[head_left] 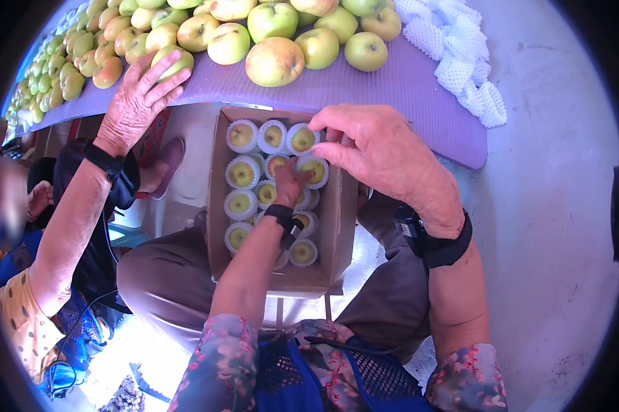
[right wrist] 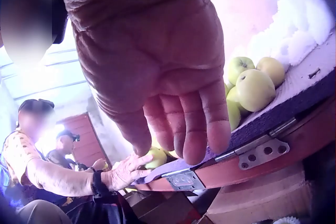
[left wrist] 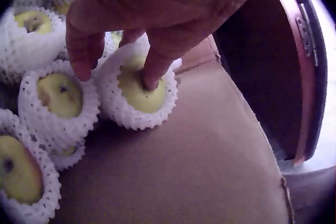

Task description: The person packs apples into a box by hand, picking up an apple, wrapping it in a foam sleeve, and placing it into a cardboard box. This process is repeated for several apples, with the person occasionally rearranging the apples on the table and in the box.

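A cardboard box (head_left: 220,199) holds rows of yellow-green apples in white foam nets. My left hand (head_left: 289,187) reaches down among them. In the left wrist view, its thumb (left wrist: 152,71) lies on top of one netted apple (left wrist: 139,100) beside the box's cardboard wall, and bent fingers come down behind that apple and at its left side. Another netted apple (left wrist: 60,95) sits just left of it. Above the box's right edge hovers my right hand (head_left: 385,147), fingers loosely bent, holding nothing; its palm (right wrist: 157,61) fills the middle of the right wrist view.
Behind the box, a table with a purple ribbed mat (head_left: 419,96) bears many bare apples (head_left: 275,62). Spare white foam nets (head_left: 453,55) lie at its right end. At left, another person's hand (head_left: 141,99) rests on an apple (head_left: 172,63). Metal hinges (right wrist: 265,154) line the table edge.
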A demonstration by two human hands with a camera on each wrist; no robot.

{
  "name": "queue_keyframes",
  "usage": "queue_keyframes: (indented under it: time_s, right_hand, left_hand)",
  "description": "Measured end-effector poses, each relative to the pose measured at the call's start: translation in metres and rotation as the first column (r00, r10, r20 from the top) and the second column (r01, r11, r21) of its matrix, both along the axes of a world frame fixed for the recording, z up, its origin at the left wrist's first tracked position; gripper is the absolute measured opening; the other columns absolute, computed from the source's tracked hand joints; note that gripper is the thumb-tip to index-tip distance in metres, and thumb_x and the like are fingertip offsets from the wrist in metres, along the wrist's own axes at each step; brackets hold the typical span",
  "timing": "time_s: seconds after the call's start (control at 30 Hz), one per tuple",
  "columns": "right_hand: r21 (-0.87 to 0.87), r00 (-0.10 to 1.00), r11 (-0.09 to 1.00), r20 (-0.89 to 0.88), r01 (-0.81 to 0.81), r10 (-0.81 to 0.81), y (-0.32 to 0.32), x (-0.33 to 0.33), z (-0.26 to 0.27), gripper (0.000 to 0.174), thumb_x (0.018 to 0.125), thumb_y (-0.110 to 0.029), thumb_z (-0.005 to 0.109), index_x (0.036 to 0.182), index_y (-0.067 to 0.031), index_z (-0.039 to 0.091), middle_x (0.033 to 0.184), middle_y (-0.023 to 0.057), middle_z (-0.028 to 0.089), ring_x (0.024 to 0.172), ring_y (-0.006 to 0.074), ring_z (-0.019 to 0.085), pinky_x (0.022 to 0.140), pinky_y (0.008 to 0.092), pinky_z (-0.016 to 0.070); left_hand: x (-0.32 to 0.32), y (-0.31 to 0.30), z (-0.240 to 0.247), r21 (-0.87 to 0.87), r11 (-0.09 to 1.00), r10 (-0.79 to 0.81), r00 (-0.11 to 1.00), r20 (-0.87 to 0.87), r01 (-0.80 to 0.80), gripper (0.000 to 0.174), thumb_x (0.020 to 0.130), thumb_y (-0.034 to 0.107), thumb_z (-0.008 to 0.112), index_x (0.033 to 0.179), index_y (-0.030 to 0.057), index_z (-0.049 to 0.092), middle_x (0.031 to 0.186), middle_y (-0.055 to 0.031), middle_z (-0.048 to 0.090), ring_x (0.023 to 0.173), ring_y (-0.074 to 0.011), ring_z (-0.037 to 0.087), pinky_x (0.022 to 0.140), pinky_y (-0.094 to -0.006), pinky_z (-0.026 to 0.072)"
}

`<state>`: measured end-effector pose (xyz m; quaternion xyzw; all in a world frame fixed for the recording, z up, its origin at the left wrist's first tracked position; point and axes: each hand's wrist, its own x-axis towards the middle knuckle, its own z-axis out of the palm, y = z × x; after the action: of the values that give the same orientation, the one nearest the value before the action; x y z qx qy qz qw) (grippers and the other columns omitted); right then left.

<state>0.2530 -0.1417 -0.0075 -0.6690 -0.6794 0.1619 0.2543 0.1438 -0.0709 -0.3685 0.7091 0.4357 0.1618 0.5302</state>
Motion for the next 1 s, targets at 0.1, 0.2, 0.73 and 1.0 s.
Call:
queue_keyframes:
  time_s: [0.1, 0.2, 0.73, 1.0]
  right_hand:
    - [0.031, 1.0, 0.999, 0.001, -0.019, 0.019, -0.001, 0.003, -0.003, 0.022, 0.083, -0.013, 0.068, 0.101, -0.0006, 0.061, 0.077, 0.0131, 0.063, 0.069, 0.0279, 0.062, 0.062, 0.0366, 0.0485]
    - [0.037, 1.0, 0.999, 0.024, -0.019, 0.018, -0.002, 0.003, -0.004, 0.022, 0.083, -0.013, 0.068, 0.1, -0.0007, 0.061, 0.078, 0.0137, 0.063, 0.071, 0.0302, 0.062, 0.064, 0.0386, 0.0487]
    - [0.005, 0.993, 1.0, 0.122, -0.003, 0.002, -0.009, 0.008, -0.003, 0.023, 0.081, -0.016, 0.068, 0.099, -0.0037, 0.061, 0.077, 0.013, 0.062, 0.074, 0.0334, 0.061, 0.065, 0.0426, 0.0484]
    - [-0.065, 0.986, 0.998, 0.168, 0.019, -0.008, -0.007, 0.005, -0.002, 0.023, 0.082, -0.018, 0.068, 0.1, -0.0047, 0.061, 0.079, 0.0122, 0.063, 0.077, 0.0324, 0.063, 0.068, 0.0425, 0.0494]
  left_hand:
    - [-0.003, -0.008, -0.001, 0.032, 0.999, 0.018, 1.0, 0.011, -0.019, 0.073, 0.068, 0.025, 0.081, 0.128, -0.007, 0.053, 0.112, -0.0265, 0.064, 0.109, -0.0354, 0.061, 0.093, -0.0399, 0.0464]
    - [-0.005, -0.015, -0.001, -0.072, 0.995, 0.072, 0.993, 0.094, -0.066, 0.072, 0.07, 0.027, 0.08, 0.127, -0.0072, 0.053, 0.111, -0.027, 0.064, 0.108, -0.0374, 0.061, 0.093, -0.0418, 0.0462]
    - [0.007, 0.006, 0.027, -0.396, 0.916, 0.044, 0.997, -0.059, -0.064, 0.069, 0.076, 0.032, 0.08, 0.122, -0.01, 0.052, 0.094, -0.0204, 0.066, 0.059, -0.0235, 0.063, 0.055, -0.0349, 0.0502]
    - [-0.005, -0.001, -0.013, -0.263, 0.964, 0.041, 0.998, 0.04, -0.029, 0.069, 0.073, 0.029, 0.081, 0.124, -0.0084, 0.052, 0.089, -0.0154, 0.066, 0.072, -0.0197, 0.062, 0.068, -0.0343, 0.0499]
